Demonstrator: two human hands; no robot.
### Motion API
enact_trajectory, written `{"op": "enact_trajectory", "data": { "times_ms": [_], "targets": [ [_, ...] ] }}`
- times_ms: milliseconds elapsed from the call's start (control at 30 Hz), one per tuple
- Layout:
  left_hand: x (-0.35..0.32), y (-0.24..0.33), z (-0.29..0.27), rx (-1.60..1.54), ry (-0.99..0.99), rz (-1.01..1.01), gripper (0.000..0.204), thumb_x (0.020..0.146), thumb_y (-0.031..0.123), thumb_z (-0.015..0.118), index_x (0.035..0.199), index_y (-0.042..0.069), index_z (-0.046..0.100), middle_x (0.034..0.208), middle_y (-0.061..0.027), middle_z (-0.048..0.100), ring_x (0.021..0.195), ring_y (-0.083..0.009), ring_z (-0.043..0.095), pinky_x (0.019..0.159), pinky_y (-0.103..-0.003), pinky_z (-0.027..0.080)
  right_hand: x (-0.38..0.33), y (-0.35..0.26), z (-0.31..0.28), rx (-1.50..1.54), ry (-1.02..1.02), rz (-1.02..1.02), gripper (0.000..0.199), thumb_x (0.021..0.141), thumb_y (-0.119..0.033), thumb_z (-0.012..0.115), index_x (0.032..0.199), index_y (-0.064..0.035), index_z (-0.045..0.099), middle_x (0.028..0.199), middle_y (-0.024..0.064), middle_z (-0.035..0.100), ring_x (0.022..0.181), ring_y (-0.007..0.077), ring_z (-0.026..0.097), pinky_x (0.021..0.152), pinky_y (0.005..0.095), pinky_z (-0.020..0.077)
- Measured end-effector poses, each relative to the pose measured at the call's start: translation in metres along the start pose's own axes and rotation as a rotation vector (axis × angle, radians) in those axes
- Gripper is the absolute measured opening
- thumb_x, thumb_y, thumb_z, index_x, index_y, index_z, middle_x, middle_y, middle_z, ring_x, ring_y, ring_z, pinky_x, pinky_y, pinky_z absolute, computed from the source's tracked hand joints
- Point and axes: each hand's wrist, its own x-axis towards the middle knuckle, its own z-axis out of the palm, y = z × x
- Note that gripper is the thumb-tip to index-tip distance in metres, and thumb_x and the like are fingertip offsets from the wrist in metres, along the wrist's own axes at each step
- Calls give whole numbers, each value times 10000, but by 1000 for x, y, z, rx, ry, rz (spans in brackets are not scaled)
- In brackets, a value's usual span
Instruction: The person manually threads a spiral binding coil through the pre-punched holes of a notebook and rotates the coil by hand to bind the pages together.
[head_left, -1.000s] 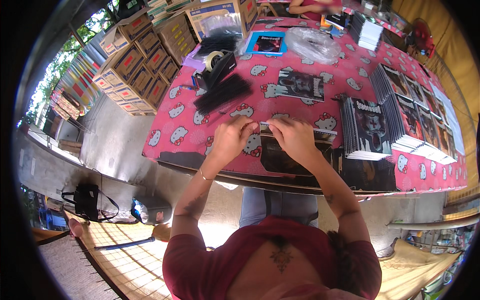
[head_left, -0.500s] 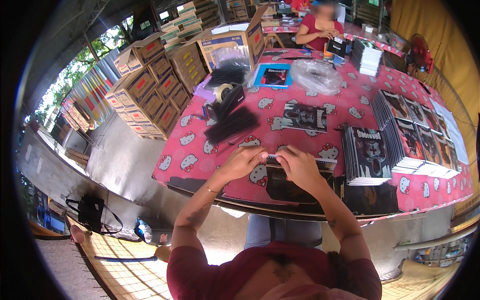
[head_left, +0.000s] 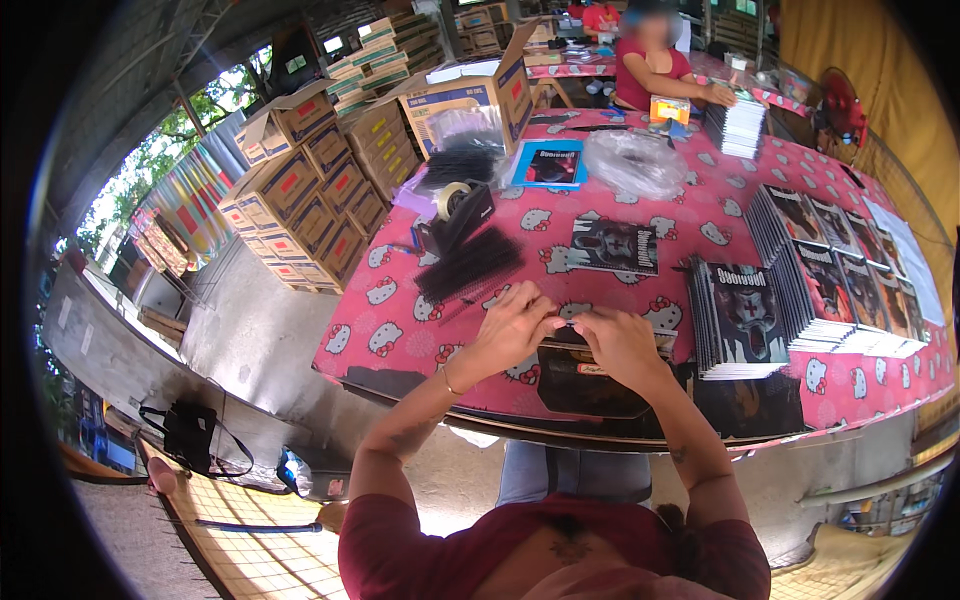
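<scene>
- Many dark-covered booklets already lay fanned in long overlapping rows [head_left: 850, 280] along the right side of the pink cartoon-print tablecloth [head_left: 400, 320], which I took as the finished share of your work.
- A thick stack of the same dark booklets [head_left: 745, 320] stood just to the right of your hands, apart from the rows; whether it was done or waiting, I could not tell.
- One dark flat packet in a glossy sleeve [head_left: 590, 380] lay at the near table edge directly under your hands, and I judged it to be the piece in hand, not yet finished.
- A loose heap of clear plastic wrappers [head_left: 635, 160] sat well beyond, near a blue-bordered booklet [head_left: 552, 165], suggesting sleeves remained to be used.
- A single dark booklet [head_left: 615, 245] lay alone mid-table, unsorted.
- A black tape dispenser [head_left: 455, 215] rested to the left, beside a bundle of black strips [head_left: 468, 265], neither touched.
- Your left hand [head_left: 515, 325] was curled, fingertips pinched on the packet's upper edge.
- Your right hand [head_left: 620, 345] was likewise bent close, fingers pressing the same edge, touching the left.
</scene>
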Motion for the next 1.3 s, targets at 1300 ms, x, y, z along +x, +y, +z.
{"op": "enact_trajectory", "data": {
  "times_ms": [1300],
  "targets": [
    [-14, 78, 55, 194, 37, -77, 880, 925, 514, 601, 1482, -125, 362, 1561, -328, 339, 1477, -452, 319, 1173, -620, 241, -27, 27, -34, -19, -79, 18, 288, 910, -182, 665, 1195, -166, 702, 970, 82, 742, 807, 318, 704, 719, 438, 540]
  ]
}}
